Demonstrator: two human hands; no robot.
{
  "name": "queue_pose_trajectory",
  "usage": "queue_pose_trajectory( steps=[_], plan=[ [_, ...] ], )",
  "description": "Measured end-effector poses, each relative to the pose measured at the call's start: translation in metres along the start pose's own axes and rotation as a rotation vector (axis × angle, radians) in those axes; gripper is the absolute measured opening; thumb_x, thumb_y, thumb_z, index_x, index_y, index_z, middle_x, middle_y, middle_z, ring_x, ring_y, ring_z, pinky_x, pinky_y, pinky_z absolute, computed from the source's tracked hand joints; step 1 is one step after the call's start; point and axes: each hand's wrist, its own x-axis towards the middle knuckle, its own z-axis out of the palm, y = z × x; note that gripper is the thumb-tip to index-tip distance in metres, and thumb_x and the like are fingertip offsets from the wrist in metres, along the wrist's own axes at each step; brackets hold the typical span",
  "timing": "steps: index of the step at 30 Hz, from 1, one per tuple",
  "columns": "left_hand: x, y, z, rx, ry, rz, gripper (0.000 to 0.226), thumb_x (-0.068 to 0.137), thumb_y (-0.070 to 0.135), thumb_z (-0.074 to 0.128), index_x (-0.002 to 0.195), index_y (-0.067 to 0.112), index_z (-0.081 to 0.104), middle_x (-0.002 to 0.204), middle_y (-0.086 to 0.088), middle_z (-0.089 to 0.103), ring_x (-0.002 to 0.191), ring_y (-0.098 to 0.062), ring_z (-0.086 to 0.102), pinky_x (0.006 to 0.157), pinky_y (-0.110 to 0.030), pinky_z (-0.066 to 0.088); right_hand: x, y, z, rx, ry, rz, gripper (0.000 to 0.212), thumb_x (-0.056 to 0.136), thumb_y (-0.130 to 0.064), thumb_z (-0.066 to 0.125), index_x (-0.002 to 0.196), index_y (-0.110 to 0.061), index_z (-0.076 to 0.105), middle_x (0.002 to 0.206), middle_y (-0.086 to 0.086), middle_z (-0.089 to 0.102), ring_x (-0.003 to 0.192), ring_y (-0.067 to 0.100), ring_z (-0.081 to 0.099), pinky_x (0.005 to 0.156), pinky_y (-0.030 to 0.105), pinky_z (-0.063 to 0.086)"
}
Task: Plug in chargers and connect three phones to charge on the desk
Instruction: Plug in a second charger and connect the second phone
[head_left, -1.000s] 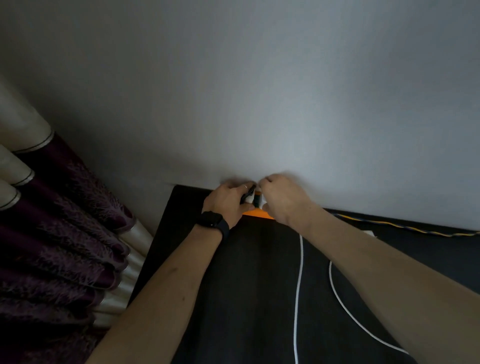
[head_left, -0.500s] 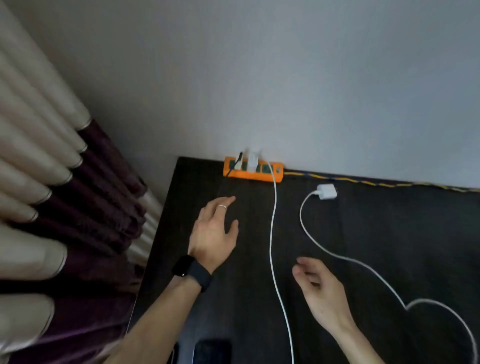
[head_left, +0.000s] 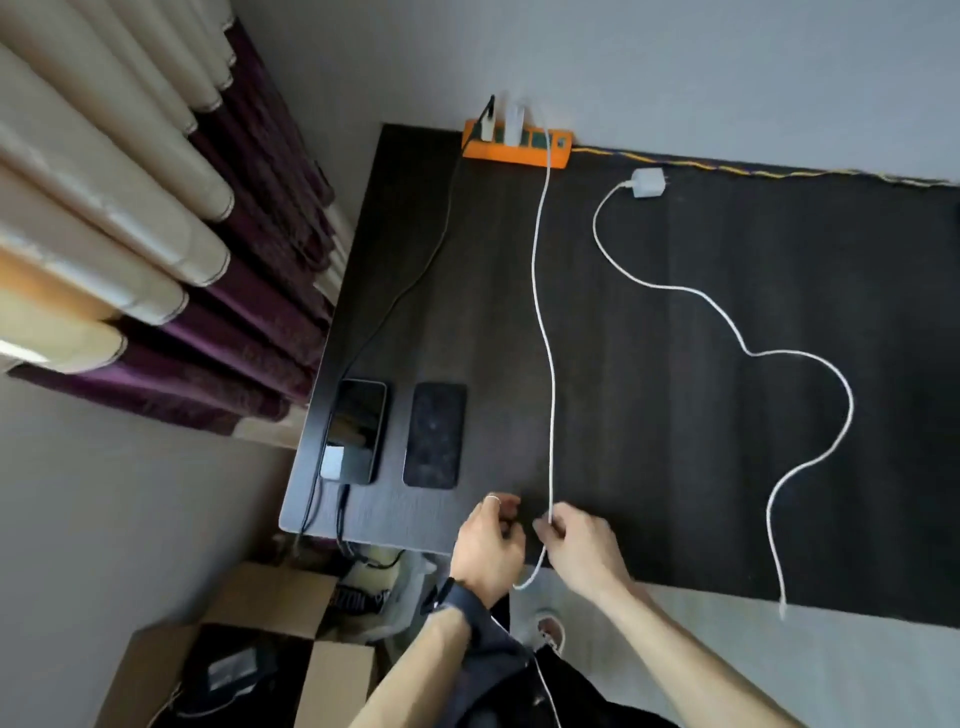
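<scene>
Pinching cable (head_left: 543, 312) in right hand (head_left: 582, 545) at near desk (head_left: 675, 467) edge, right of phones (head_left: 434, 436). Curling left hand (head_left: 488, 540) just beside; hold unclear. Trailing cable far to orange strip (head_left: 514, 153).

Two phones (head_left: 358, 431) (head_left: 435, 435), three cables (head_left: 410, 280) (head_left: 540, 260) (head_left: 727, 322), one power strip (head_left: 517, 151)

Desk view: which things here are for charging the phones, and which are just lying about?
For the job: orange power strip, white cable in the right hand, black cable, left phone, right phone, unplugged white charger.
Lying about: cardboard box, curtains.
</scene>
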Motion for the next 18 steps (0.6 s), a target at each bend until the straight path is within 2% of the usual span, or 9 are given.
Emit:
queue_pose_trajectory(
  steps=[2,5,7,9,12,13,15,17,18],
  plan=[
    [-0.021,-0.014,0.008,0.043,-0.082,-0.036,0.033,0.087,0.012,0.055,0.12,0.018,0.061,0.112,0.002,0.069,0.103,-0.014,0.065,0.098,-0.03,0.048,-0.001,-0.003,-0.007,0.267,-0.023,0.012,0.026,0.092,-0.034,0.065,0.072,-0.018,0.066,0.074,0.001,0.075,0.073,0.021,0.071,0.073,0.035,0.056],
    [-0.057,-0.021,0.012,0.103,-0.153,0.052,0.017,0.095,0.025,0.057,0.109,0.024,0.067,0.105,0.01,0.073,0.098,-0.002,0.065,0.092,-0.017,0.045,-0.017,-0.012,-0.029,0.72,-0.001,0.025,0.025,0.093,-0.024,0.069,0.072,-0.011,0.071,0.079,0.011,0.074,0.059,0.015,0.068,0.063,0.031,0.056],
    [-0.078,-0.016,0.011,0.087,-0.118,0.113,0.012,0.098,0.027,0.056,0.093,0.025,0.067,0.088,0.017,0.072,0.08,0.01,0.063,0.08,-0.01,0.043,-0.036,-0.018,-0.052,0.85,0.069,-0.033,0.025,0.093,-0.027,0.069,0.077,-0.007,0.074,0.079,0.01,0.074,0.062,0.014,0.069,0.066,0.031,0.059],
    [-0.093,-0.001,0.004,-0.061,-0.059,0.131,0.015,0.099,0.024,0.056,0.089,0.021,0.067,0.079,0.014,0.073,0.072,0.006,0.065,0.072,-0.013,0.045,-0.055,-0.018,-0.07,0.947,0.089,-0.058,0.03,0.096,-0.036,0.065,0.089,-0.009,0.075,0.084,0.005,0.077,0.068,0.016,0.072,0.071,0.032,0.061],
    [-0.108,0.041,-0.018,-0.615,-0.06,0.057,0.014,0.1,0.016,0.055,0.102,0.007,0.066,0.086,-0.005,0.073,0.07,-0.012,0.07,0.063,-0.021,0.053,-0.089,-0.005,-0.076,0.866,-0.029,-0.084,0.044,0.101,-0.053,0.046,0.108,-0.02,0.073,0.1,-0.001,0.078,0.089,0.018,0.074,0.084,0.036,0.056],
    [-0.114,0.055,-0.029,-0.742,-0.069,0.037,0.015,0.101,0.017,0.054,0.106,0.007,0.065,0.089,-0.005,0.073,0.072,-0.015,0.07,0.063,-0.024,0.054,-0.103,0.003,-0.073,0.815,-0.1,-0.109,0.048,0.102,-0.055,0.04,0.112,-0.021,0.073,0.104,-0.003,0.078,0.096,0.015,0.072,0.089,0.036,0.052],
    [-0.117,0.075,-0.048,-0.876,-0.084,0.012,0.018,0.101,0.02,0.053,0.111,0.011,0.064,0.094,0.0,0.073,0.076,-0.015,0.071,0.069,-0.028,0.055,-0.133,0.023,-0.059,0.707,-0.248,-0.161,0.056,0.104,-0.055,0.033,0.109,-0.018,0.076,0.106,-0.005,0.078,0.102,0.004,0.069,0.09,0.024,0.048],
    [-0.118,0.086,-0.064,-0.92,-0.079,0.006,0.017,0.101,0.02,0.053,0.112,0.014,0.065,0.093,0.003,0.073,0.076,-0.015,0.07,0.071,-0.028,0.054,-0.159,0.047,-0.041,0.617,-0.318,-0.192,0.063,0.105,-0.05,0.032,0.098,-0.009,0.079,0.103,-0.003,0.079,0.094,-0.007,0.069,0.083,0.009,0.045],
    [-0.117,0.09,-0.071,-0.921,-0.062,0.005,0.016,0.1,0.019,0.054,0.111,0.014,0.065,0.092,0.003,0.072,0.074,-0.015,0.069,0.069,-0.027,0.054,-0.168,0.062,-0.032,0.574,-0.312,-0.206,0.065,0.103,-0.052,0.033,0.091,-0.008,0.079,0.099,-0.003,0.079,0.091,-0.006,0.069,0.084,0.009,0.044]
  ],
)
